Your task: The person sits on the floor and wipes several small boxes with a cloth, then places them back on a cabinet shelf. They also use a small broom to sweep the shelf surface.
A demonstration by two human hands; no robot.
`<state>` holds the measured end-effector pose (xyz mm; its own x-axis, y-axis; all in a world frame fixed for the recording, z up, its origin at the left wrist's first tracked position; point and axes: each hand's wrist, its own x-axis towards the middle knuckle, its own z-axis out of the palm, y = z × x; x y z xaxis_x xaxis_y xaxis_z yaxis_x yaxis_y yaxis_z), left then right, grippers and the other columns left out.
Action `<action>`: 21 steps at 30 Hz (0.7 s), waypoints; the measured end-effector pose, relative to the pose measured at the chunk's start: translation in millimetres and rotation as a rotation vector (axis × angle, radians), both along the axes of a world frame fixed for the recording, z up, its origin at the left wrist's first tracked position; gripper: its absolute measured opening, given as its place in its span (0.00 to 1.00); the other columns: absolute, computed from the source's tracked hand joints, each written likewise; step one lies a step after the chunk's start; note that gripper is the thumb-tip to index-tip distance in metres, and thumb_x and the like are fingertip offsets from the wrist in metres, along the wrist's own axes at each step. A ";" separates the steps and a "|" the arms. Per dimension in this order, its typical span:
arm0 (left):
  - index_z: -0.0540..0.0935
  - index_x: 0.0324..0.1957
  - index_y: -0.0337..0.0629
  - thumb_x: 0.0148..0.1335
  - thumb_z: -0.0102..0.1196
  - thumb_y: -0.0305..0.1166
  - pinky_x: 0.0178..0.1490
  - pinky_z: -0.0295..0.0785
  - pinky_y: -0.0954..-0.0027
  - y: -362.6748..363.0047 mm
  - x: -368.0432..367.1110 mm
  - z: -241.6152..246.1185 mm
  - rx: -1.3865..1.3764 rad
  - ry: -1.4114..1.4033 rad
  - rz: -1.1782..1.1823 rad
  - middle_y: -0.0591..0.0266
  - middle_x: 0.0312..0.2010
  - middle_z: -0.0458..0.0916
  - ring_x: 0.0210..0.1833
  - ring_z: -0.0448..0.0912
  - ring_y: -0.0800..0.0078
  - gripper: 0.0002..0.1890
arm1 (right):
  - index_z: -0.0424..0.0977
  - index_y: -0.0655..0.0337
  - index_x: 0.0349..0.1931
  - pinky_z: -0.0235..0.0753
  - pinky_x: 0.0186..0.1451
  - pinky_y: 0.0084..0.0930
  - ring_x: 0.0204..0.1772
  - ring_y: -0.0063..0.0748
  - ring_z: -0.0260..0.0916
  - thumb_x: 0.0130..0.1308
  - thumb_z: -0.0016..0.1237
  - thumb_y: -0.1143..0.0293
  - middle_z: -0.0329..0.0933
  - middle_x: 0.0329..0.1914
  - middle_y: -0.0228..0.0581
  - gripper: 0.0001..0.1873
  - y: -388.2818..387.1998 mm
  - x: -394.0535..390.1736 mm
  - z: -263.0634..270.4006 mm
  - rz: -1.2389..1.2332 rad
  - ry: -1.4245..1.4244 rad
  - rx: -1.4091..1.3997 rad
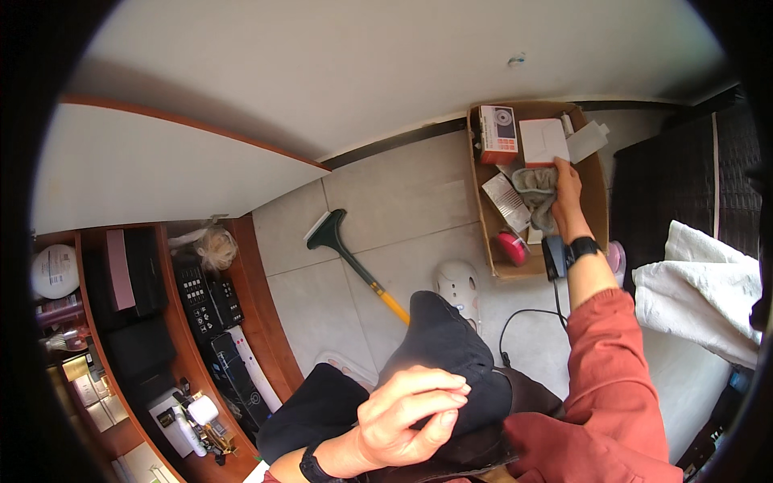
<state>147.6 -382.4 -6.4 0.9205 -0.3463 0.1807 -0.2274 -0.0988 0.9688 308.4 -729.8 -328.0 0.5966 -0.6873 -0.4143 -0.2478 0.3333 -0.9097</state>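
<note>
My right hand [566, 187] reaches into an open cardboard box [598, 223], its fingers at the near right corner of a small white and red box [543, 140]. Part of the grip is hidden. Beside this hand lies a crumpled grey cloth item [536, 187]. The cardboard box also contains a printed white and red carton [499, 134], a silvery patterned packet [506, 201] and a pink rounded object [512, 248]. My left hand [410, 416] hovers over my lap with loosely bent fingers and nothing visible in it.
A squeegee [357, 268] with a yellow handle lies on the tiled floor [398, 193]. To the left, an open cabinet [266, 326] stores boxes and bottles beneath a white door [175, 163]. A black cable [531, 311] and a white towel [694, 284] are at the right.
</note>
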 end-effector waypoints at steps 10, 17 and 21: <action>0.60 0.64 0.35 0.64 0.48 0.18 0.51 0.78 0.65 11.3 -18.5 -3.6 -0.240 0.201 0.112 0.47 0.52 0.72 0.47 0.80 0.63 0.26 | 0.64 0.67 0.63 0.72 0.61 0.30 0.56 0.33 0.73 0.56 0.58 0.57 0.74 0.56 0.43 0.37 88.4 -80.9 189.1 0.640 -0.430 0.426; 0.44 0.75 0.52 0.61 0.40 0.71 0.73 0.54 0.52 87.8 -9.5 18.8 -0.589 0.300 0.302 0.55 0.72 0.53 0.74 0.55 0.62 0.50 | 0.62 0.65 0.65 0.65 0.66 0.30 0.65 0.32 0.64 0.49 0.65 0.59 0.69 0.61 0.43 0.44 246.0 -80.2 350.1 1.313 -0.634 -0.053; 0.59 0.69 0.48 0.64 0.37 0.70 0.68 0.61 0.49 182.2 -32.5 54.0 -0.959 0.401 0.391 0.58 0.66 0.64 0.69 0.62 0.57 0.43 | 0.61 0.64 0.66 0.68 0.63 0.30 0.61 0.31 0.67 0.55 0.64 0.63 0.72 0.59 0.44 0.40 328.8 -113.2 404.5 1.640 -0.721 -0.152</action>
